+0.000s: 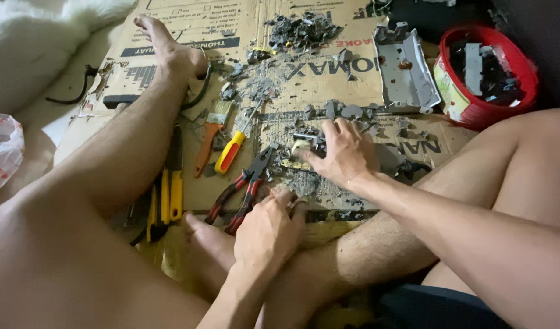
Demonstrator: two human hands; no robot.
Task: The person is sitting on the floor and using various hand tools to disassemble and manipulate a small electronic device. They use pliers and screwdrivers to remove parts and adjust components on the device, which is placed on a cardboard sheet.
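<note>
We sit on the floor with a flat cardboard (329, 79) sheet between our legs. It is covered with grey bits (304, 30) of broken plastic.

Our right hand (344, 152) is in the middle of the frame. Its fingers are spread apart and lie flat on a small pile of scraps (310, 143). It looks like we are sorting through them. We cannot tell if a piece is pinched under the fingertips.

Our left hand (268, 228) is low in the middle. Its fingers are curled together, resting by the edge of the cardboard. We cannot tell if it holds anything. The red pliers (243, 189) lie just beside it, to the upper left, with nobody holding them.

A yellow screwdriver (231, 151) and an orange brush (210, 137) lie left of the middle. A grey case (408, 70) sits at the upper right, next to a red tub (487, 73) with dark parts in it.

We think picking one small piece out will need a careful pinch, because the bits are tiny and lie close together.
</note>
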